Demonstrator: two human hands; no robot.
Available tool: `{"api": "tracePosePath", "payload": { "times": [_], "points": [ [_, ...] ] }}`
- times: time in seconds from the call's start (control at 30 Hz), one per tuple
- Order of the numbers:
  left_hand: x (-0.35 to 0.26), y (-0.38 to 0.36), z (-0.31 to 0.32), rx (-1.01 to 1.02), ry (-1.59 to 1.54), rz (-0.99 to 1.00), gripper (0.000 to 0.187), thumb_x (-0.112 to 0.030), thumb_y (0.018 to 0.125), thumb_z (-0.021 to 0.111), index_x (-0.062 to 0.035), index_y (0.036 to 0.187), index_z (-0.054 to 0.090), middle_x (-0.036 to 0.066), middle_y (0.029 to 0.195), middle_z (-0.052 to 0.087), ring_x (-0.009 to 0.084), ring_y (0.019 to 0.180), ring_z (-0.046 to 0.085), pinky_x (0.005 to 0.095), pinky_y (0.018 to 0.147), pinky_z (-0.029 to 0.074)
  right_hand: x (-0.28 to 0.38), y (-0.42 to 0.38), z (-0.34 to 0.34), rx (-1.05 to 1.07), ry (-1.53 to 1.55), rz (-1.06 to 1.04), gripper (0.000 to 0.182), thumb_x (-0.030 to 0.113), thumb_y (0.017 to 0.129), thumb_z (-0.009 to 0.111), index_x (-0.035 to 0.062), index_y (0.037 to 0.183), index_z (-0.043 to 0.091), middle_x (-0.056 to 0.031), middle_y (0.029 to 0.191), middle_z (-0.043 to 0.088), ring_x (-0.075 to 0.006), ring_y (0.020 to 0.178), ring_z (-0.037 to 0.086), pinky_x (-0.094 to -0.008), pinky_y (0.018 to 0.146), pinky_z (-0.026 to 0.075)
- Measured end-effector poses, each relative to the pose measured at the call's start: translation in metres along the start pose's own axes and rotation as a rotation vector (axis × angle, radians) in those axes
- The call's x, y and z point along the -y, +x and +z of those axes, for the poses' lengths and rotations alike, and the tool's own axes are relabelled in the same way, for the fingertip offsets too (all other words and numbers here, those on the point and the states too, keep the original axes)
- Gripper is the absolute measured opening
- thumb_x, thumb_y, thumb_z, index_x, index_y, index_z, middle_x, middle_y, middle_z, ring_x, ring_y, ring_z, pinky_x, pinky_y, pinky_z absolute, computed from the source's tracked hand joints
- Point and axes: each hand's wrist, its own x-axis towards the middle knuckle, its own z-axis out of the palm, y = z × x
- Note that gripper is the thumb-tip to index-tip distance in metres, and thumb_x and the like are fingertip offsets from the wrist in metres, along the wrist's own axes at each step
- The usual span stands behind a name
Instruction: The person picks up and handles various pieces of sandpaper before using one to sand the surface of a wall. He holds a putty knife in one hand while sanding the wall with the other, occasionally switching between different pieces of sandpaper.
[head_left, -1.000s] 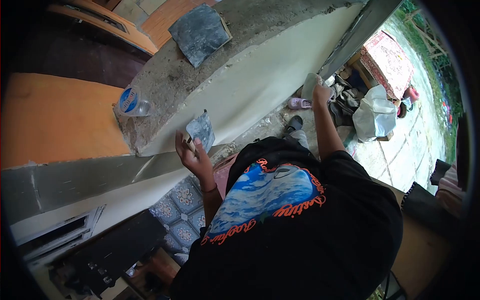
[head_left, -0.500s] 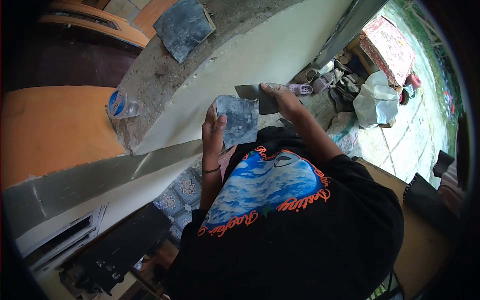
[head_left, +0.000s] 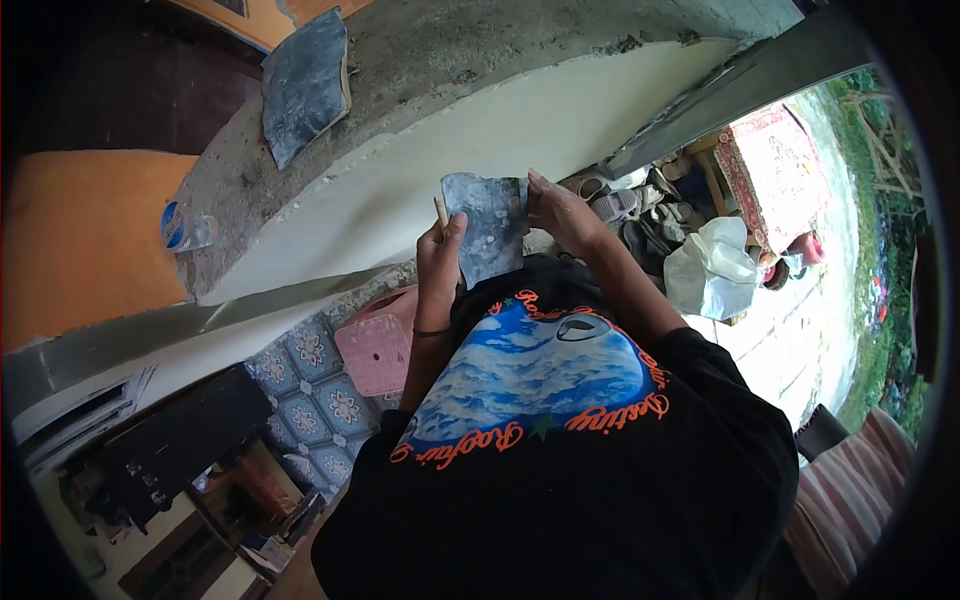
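Note:
My left hand is closed on a flat, grey-smeared plate, thumb on its near face. A strip of pale wood shows at the plate's left edge beside the thumb. My right hand is at the plate's right edge, fingers bent and mostly turned away. The thin dark sheet it held a moment earlier is largely hidden behind the plate and fingers. On the rough concrete ledge lies a larger grey-smeared sheet with a pale edge.
A clear plastic cup with a blue label lies on the ledge's left end. Below it stands a pink plastic stool on patterned tiles. Several shoes, a white sack and a cloth-covered table are to the right.
The view has swung, showing more of the stool and tiles. My right hand has moved in against the plate, and the dark sheet it holds has slipped mostly out of sight.

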Motion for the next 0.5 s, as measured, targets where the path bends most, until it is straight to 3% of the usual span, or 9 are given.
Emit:
{"api": "tracePosePath", "payload": {
  "times": [0.07, 0.17, 0.2, 0.27, 0.43, 0.5],
  "points": [
    [0.002, -0.001, 0.028, 0.008, 0.206, -0.015, 0.037, -0.032, 0.089, 0.057, -0.0128, 0.062, 0.041, -0.009, 0.058, 0.033, 0.0014, 0.055, 0.027, 0.0223, 0.047, 0.021, 0.014, -0.006, -0.027, 0.094, -0.063, 0.061, 0.06, 0.047, 0.092, 0.042, -0.0026, 0.125, 0.042, -0.0143, 0.121, 0.05, -0.024, 0.108, 0.048, -0.0379, 0.093, 0.035],
    [0.006, 0.0, 0.065, -0.018, 0.295, 0.004, 0.037, -0.034, 0.089, 0.057, -0.0124, 0.062, 0.041, -0.009, 0.057, 0.032, 0.0019, 0.053, 0.026, 0.0231, 0.046, 0.021, 0.03, -0.011, -0.055, 0.098, 0.1, 0.018, 0.056, 0.043, 0.092, 0.043, 0.001, 0.128, 0.04, -0.011, 0.126, 0.047, -0.0217, 0.108, 0.048, -0.0383, 0.095, 0.034],
    [0.004, -0.005, 0.075, -0.038, 0.301, -0.017, 0.038, -0.034, 0.089, 0.057, -0.0123, 0.063, 0.041, -0.009, 0.057, 0.031, 0.0018, 0.053, 0.026, 0.0232, 0.046, 0.021, 0.027, -0.009, -0.064, 0.071, 0.176, 0.0, 0.055, 0.044, 0.092, 0.042, 0.0042, 0.131, 0.038, -0.0086, 0.126, 0.047, -0.0203, 0.108, 0.051, -0.0376, 0.092, 0.039],
    [0.013, -0.014, 0.085, -0.108, 0.288, -0.019, 0.038, -0.035, 0.088, 0.057, -0.0122, 0.063, 0.041, -0.009, 0.057, 0.031, 0.0019, 0.054, 0.026, 0.023, 0.046, 0.021, 0.032, -0.016, -0.078, 0.276, 0.402, 0.179, 0.057, 0.045, 0.092, 0.042, 0.0057, 0.132, 0.035, -0.0078, 0.127, 0.047, -0.0192, 0.11, 0.051, -0.0356, 0.088, 0.044],
    [0.014, -0.026, 0.105, -0.114, 0.323, -0.026, 0.033, -0.032, 0.089, 0.057, -0.009, 0.068, 0.045, -0.007, 0.06, 0.031, 0.003, 0.056, 0.029, 0.0217, 0.048, 0.023, -0.002, -0.011, -0.098, 0.299, 0.258, 0.33, 0.047, 0.034, 0.094, 0.041, 0.0036, 0.13, 0.041, -0.0102, 0.124, 0.051, -0.0198, 0.109, 0.052, -0.0365, 0.09, 0.045],
    [0.013, -0.023, 0.106, -0.141, 0.49, 0.124, 0.029, -0.026, 0.089, 0.057, -0.0051, 0.073, 0.046, -0.006, 0.063, 0.034, 0.0045, 0.059, 0.03, 0.022, 0.05, 0.026, -0.011, -0.002, -0.106, 0.335, 0.245, 0.351, 0.044, 0.032, 0.094, 0.042, 0.0036, 0.128, 0.042, -0.0096, 0.123, 0.052, -0.0199, 0.109, 0.052, -0.0384, 0.088, 0.045]
  ]
}}
